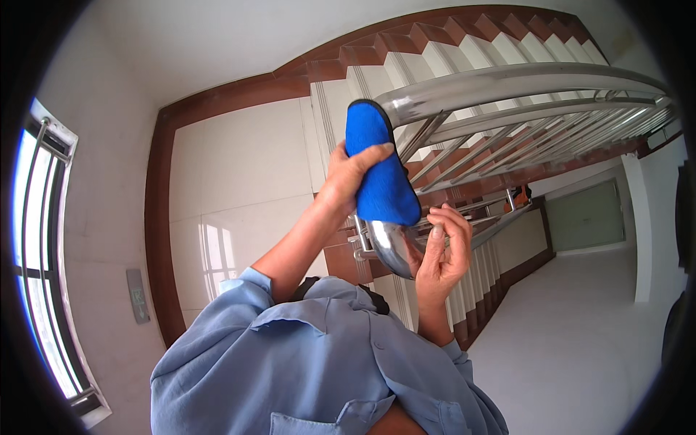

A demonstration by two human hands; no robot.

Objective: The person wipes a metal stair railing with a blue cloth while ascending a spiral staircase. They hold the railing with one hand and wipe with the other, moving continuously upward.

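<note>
My left hand (348, 174) holds a blue fleecy cloth (383, 185) with black edging, its thumb across the upper face and its fingers hidden underneath. The cloth lies over the bend of a stainless-steel handrail (462, 89), whose curved lower part (392, 247) shows below it. Just right of the cloth's lower corner is my right hand (446, 250), fingers loosely curled and thumb raised. Nothing can be seen in it, and a small gap parts it from the cloth.
Pale stairs (413, 65) with dark red skirting rise beyond the railing's metal balusters (489, 147). Another flight (484, 283) descends at right towards a greenish door (587, 215). An orange and black object (516, 198) is by the lower rail. A barred window (49, 261) is at left.
</note>
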